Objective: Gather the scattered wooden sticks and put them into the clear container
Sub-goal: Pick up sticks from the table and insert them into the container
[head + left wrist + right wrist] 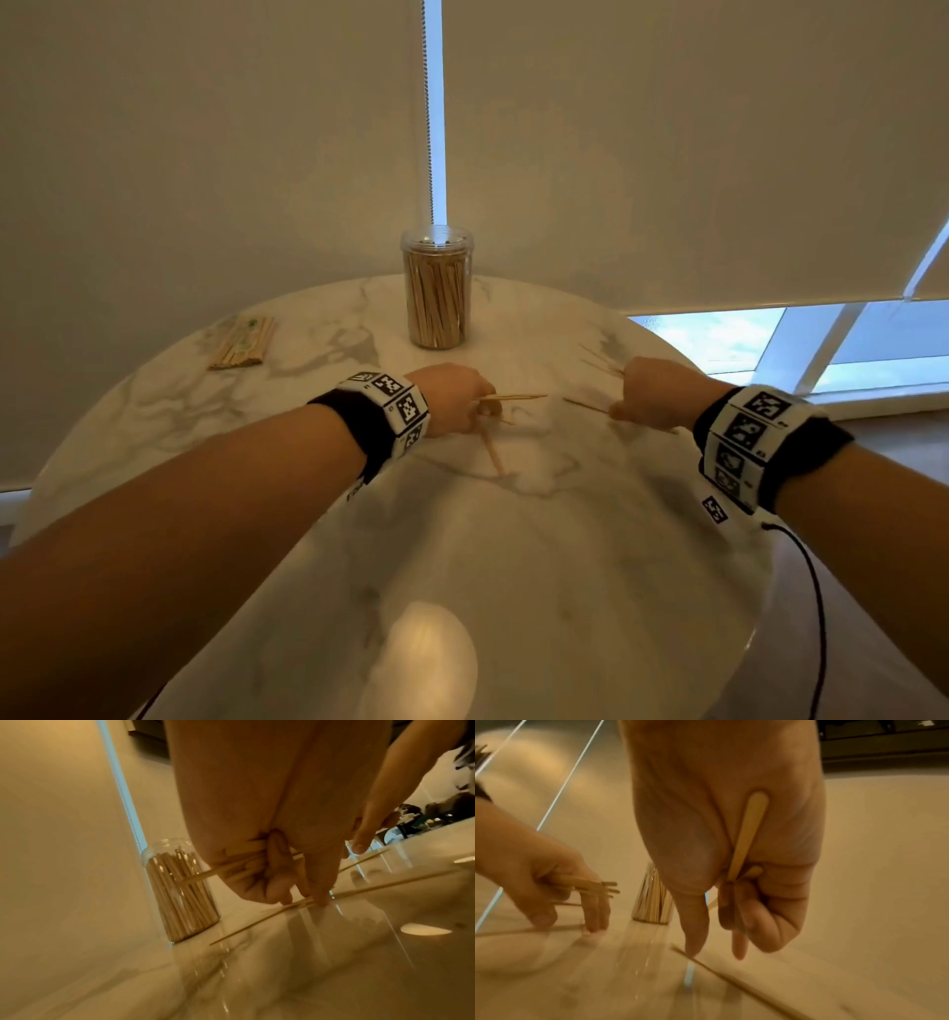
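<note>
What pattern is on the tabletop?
White marble with grey veining on the tabletop; clearest in the head view.

sticks (pixel 490 448): thin, pale, scattered flat (some gripped) | clear container (pixel 437 290): upright, nearly full

marble table (pixel 590 539) | roller blinds (pixel 205 154) | bead chain (pixel 427 103) | window (pixel 719 339)

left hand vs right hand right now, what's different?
The left hand holds a bundle of several sticks crosswise in its curled fingers; the right hand grips only a few, one flat stick lying up along its palm.
The left hand's fingertips press on thin sticks on the table; the right hand's fingertip touches a single thin stick.
Both sit nearer than the clear container.
</note>
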Motion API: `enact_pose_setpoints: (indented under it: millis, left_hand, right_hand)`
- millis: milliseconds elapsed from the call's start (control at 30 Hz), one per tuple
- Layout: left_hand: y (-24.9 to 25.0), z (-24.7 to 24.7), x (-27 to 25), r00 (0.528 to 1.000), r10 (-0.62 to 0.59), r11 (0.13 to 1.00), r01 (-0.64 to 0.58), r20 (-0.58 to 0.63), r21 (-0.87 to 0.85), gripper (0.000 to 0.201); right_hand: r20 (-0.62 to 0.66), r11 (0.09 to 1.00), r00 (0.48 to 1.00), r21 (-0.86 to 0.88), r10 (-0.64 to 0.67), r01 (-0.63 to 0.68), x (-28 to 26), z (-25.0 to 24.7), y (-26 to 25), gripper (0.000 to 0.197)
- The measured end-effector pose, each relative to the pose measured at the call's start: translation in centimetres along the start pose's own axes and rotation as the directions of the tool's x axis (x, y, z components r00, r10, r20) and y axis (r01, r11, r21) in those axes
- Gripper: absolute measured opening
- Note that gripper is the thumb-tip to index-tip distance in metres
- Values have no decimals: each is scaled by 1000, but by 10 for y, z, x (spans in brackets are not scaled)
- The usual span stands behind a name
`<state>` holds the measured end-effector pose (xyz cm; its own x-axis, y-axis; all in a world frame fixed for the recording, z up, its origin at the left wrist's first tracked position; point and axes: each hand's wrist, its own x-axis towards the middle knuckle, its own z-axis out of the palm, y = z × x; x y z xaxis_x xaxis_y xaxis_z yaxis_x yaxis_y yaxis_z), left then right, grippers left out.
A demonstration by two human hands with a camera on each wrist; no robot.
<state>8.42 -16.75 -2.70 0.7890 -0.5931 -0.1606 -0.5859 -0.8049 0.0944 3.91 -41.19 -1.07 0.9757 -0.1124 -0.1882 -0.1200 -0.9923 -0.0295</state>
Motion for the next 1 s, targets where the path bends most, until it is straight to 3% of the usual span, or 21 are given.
enact_pose_setpoints:
  millis: [67,167,233,333,433,533,567,600,633,700,733,833,900,1000]
  left_hand:
    - [-1,1,5,1000,7,1000,-7,-3,20,28]
    - [-5,5,5,1000,-12,1000,12,-25,0,13]
    - [-6,10,4,998,-52,999,52,-17,-4,11]
    - [-1,22,-1,993,-121,991,121,8,51,23]
    - [4,20,-9,981,-194,980,193,12,38,23]
    - [-2,7,-12,966,-258,936,246,-14,-253,25]
    - [-4,1,-13,957,-289,868,250,-28,-430,26]
    - [-5,-3,-14,943,-331,725,237,-25,-647,25]
    - [-4,-8,-16,929,-371,525,204,-7,-826,21]
    - [0,-18,-21,900,-435,175,98,13,-980,14]
    - [-1,-22,-22,891,-454,85,52,8,-995,14]
    - [-6,-29,-19,858,-513,-12,-33,-23,-999,19]
    - [-10,-33,-17,844,-532,-40,-102,-65,-994,25]
    - [-18,-32,-7,823,-545,2,-193,-163,-981,60]
  right_hand:
    - [33,998,999,-55,15,-13,6,5,0,21]
    - [71,996,997,-87,-9,15,4,9,-7,16]
    - [92,994,995,-101,-28,38,-1,11,-14,21]
    - [113,997,993,-65,-42,49,-11,10,-26,33]
    - [90,991,995,131,-47,35,-15,0,-34,34]
    - [23,859,999,511,-48,29,-15,-10,-42,31]
    - [3,780,999,625,-45,33,-16,-12,-47,32]
    - [-8,684,999,729,-42,34,-18,-14,-54,34]
    - [-13,592,999,805,-40,34,-19,-16,-62,35]
    - [-57,502,998,863,-25,62,-21,-21,-81,30]
    - [-109,506,994,857,-10,99,-20,-23,-91,29]
    - [-273,576,962,787,5,220,-13,-25,-120,42]
    - [-333,570,943,774,-3,275,-8,-26,-139,51]
    - [-401,541,915,759,-49,362,3,-30,-160,51]
